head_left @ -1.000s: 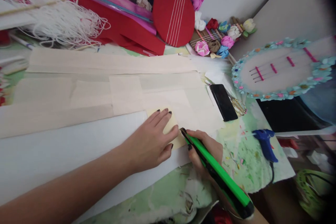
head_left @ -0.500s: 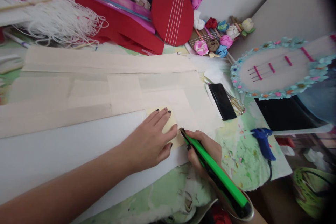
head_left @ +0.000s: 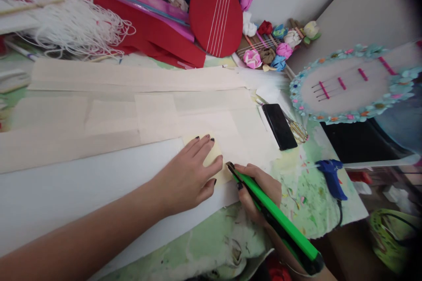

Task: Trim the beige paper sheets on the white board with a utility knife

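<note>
We see barely any change: our right hand (head_left: 269, 185), wrapped round the green cutter (head_left: 281, 219), shifts slightly; tip by the yellow sheet (head_left: 212, 153), contact unclear. Our left hand (head_left: 186, 178), fingers slightly spread, still pins that sheet over the white board (head_left: 82, 193), so it stays put.

The cutter (head_left: 277, 215) has a bright green, smooth plastic body with black plastic along it; the yellow paper (head_left: 224, 176) looks matt and flat; the white board (head_left: 99, 184) is smooth with a dull finish; the cream sheets (head_left: 154, 116) look matt, either paper or cloth; the phone (head_left: 279, 126) has a dark, glossy face; the scissors (head_left: 300, 132) show shiny gold-coloured metal; the glue gun (head_left: 331, 178) is blue plastic; the table cover (head_left: 316, 219) looks rough and paint-stained; the yarn (head_left: 75, 22) is white, soft and matt; the red cloth (head_left: 148, 39) is matt and creased.
</note>
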`<state>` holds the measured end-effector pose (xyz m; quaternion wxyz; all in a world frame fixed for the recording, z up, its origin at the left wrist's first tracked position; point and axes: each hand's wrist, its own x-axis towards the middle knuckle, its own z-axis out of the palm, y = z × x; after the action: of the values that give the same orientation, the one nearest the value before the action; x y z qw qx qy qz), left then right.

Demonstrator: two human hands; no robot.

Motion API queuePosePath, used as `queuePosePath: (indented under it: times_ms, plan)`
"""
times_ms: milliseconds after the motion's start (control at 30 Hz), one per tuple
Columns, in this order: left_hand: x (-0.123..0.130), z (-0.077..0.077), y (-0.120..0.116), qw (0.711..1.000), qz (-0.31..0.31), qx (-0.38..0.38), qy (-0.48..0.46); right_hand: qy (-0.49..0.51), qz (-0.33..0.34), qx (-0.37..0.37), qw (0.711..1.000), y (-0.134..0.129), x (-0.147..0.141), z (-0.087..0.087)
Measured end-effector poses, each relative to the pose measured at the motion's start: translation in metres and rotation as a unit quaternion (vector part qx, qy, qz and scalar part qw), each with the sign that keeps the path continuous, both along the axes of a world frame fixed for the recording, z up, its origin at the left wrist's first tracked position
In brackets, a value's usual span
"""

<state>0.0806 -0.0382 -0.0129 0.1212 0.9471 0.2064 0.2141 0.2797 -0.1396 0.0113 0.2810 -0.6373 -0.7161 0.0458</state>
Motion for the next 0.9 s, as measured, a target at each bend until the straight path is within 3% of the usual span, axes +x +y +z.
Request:
queuePosePath:
  times_ms: [167,333,567,900]
  plan:
    - [0.0007,-0.0001,0.0003,1.000,-0.001,0.013,0.000,0.001,0.011,-0.015,1.000,-0.0004,0.0015,-0.0030]
    - [0.0016,0.0004,0.0004,1.000,-0.002,0.022,-0.009,0.005,0.017,0.018,1.000,0.0000,0.0002,-0.0027]
    - [0.0017,0.0011,-0.0001,1.000,-0.004,0.019,-0.003,-0.013,0.004,-0.009,1.000,-0.0021,0.0002,0.0007]
    - [0.0014,0.0019,0.0000,1.000,-0.009,0.025,0.005,-0.013,0.023,0.035,0.999,0.0010,-0.0009,-0.0008]
